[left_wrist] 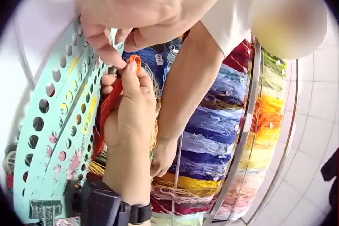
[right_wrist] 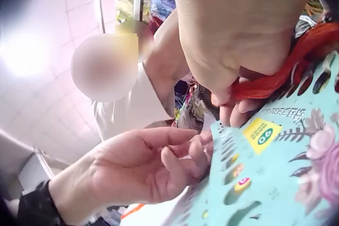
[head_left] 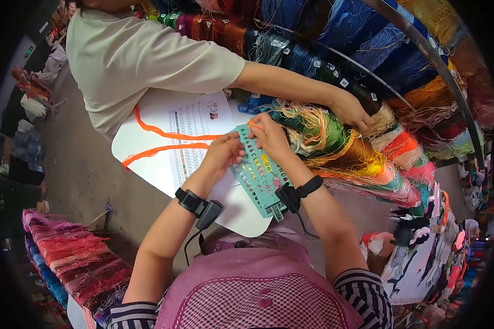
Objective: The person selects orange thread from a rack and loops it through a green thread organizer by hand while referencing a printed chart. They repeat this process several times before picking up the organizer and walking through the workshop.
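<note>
A teal thread card (head_left: 251, 171) with rows of punched holes and printed flowers lies at a slant over the table's right side. My right hand (head_left: 269, 137) is at its upper end, pinching a small loop of orange thread (left_wrist: 135, 63) between thumb and finger. From that hand a red-orange bundle of thread (right_wrist: 286, 80) runs along the card's edge. My left hand (head_left: 223, 155) is at the card's upper left edge, fingers bent and fingertips right at the rim; I cannot tell what they grip. Two long orange strands (head_left: 173, 135) stretch leftward from beside it.
A white table (head_left: 142, 159) carries a printed chart sheet (head_left: 189, 126). Another person's arm (head_left: 291, 82) reaches across behind my hands to hanks of thread (head_left: 335, 131). Metal rails (head_left: 422, 44) hung with coloured thread rise at the right. More hanks (head_left: 66, 257) hang at lower left.
</note>
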Demonstrator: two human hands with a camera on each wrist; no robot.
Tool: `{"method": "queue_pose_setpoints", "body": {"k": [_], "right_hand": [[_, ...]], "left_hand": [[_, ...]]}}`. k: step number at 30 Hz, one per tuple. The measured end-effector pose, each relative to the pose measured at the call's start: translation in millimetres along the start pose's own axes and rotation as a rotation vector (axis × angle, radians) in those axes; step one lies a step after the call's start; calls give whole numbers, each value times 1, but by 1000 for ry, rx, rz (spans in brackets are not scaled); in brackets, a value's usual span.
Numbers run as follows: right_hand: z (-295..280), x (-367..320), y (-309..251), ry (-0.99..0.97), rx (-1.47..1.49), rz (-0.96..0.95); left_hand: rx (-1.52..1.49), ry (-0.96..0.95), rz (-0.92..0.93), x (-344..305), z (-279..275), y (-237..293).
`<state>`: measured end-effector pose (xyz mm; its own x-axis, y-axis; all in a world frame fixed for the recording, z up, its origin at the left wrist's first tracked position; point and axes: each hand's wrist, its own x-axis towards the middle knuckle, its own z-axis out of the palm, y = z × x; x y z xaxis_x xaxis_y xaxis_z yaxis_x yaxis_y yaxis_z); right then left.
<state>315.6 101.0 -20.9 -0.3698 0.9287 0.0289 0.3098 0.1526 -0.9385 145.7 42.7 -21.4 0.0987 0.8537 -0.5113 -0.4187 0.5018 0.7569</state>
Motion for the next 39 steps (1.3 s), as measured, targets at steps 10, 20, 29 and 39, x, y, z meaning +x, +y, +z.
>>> {"method": "queue_pose_setpoints", "body": {"k": [10,20,29,39], "right_hand": [[26,-33,4,263,-204,-103],[17,-49,-9,160,-110,-115],[14,-45,-7,146,-85,-4],[18,-40,-12,91,-285,67]], "left_hand": [[465,28,267,-13,4,-11],[344,-96,152,-4,0,1],[213,-103,42,-10,-20,13],[-325,-421,-84,-30,-32,38]]}}
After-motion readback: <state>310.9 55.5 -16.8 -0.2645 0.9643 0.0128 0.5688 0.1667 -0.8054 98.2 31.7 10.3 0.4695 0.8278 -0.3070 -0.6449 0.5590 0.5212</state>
